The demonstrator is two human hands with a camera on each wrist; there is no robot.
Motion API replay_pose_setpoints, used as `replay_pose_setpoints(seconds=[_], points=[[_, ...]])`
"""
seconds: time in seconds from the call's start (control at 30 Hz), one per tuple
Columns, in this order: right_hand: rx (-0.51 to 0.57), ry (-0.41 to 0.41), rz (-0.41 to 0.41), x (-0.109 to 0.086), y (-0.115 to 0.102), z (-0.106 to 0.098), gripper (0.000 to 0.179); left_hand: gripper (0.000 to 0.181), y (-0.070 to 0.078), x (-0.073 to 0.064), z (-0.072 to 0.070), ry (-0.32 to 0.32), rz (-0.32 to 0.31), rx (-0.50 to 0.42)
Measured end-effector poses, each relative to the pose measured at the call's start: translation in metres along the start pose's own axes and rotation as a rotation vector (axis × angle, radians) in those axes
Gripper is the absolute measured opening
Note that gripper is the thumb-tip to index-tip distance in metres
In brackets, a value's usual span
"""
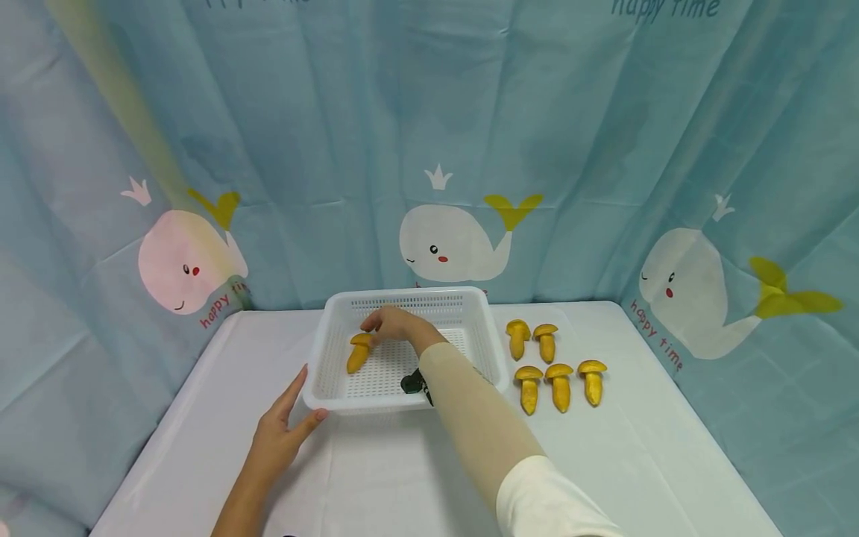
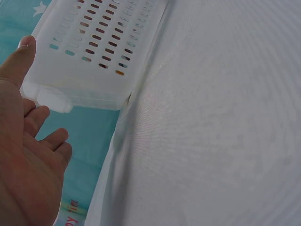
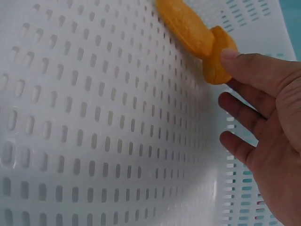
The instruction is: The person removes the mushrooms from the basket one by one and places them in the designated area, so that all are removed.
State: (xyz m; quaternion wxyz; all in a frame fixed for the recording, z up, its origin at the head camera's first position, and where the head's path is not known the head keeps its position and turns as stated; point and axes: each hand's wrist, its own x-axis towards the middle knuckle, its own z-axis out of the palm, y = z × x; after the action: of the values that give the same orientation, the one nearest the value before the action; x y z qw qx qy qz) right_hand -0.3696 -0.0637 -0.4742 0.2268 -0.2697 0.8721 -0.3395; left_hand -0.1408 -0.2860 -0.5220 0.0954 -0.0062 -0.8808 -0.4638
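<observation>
A white perforated plastic basket stands at the far middle of the table. In it, toward the left, lies a yellow mushroom with a rounded cap and a thick stem. My right hand reaches into the basket and pinches the cap; in the right wrist view the thumb lies on the cap, the index finger partly hidden behind it. My left hand is at the basket's near left corner, thumb and index finger spread along the rim; the left wrist view shows its other fingers loosely bent.
Right of the basket, several more yellow mushrooms lie in two rows on the white table. A small dark object shows beside my right wrist, over the basket. Blue whale-print curtains hang behind the table and along both sides.
</observation>
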Motion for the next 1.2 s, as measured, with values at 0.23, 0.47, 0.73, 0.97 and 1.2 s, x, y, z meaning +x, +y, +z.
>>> replay_pose_setpoints(seconds=[0.23,0.47,0.73,0.97,1.2], points=[[-0.025,-0.022,-0.001,-0.001,0.000,0.000,0.041,0.087,0.001,0.000,0.001,0.002,0.010,-0.010],[0.005,-0.006,0.035,0.000,0.000,0.002,0.040,0.088,0.001,-0.001,0.001,0.009,0.018,-0.002],[0.030,0.008,0.045,0.002,0.000,0.005,0.036,0.088,0.001,-0.002,0.000,-0.003,0.012,-0.018],[0.005,0.022,0.016,0.004,-0.002,0.003,0.036,0.088,-0.001,-0.002,-0.001,-0.013,0.015,-0.033],[0.000,0.024,-0.058,0.001,-0.014,-0.009,0.037,0.088,-0.002,-0.001,-0.001,-0.016,0.010,-0.027]])
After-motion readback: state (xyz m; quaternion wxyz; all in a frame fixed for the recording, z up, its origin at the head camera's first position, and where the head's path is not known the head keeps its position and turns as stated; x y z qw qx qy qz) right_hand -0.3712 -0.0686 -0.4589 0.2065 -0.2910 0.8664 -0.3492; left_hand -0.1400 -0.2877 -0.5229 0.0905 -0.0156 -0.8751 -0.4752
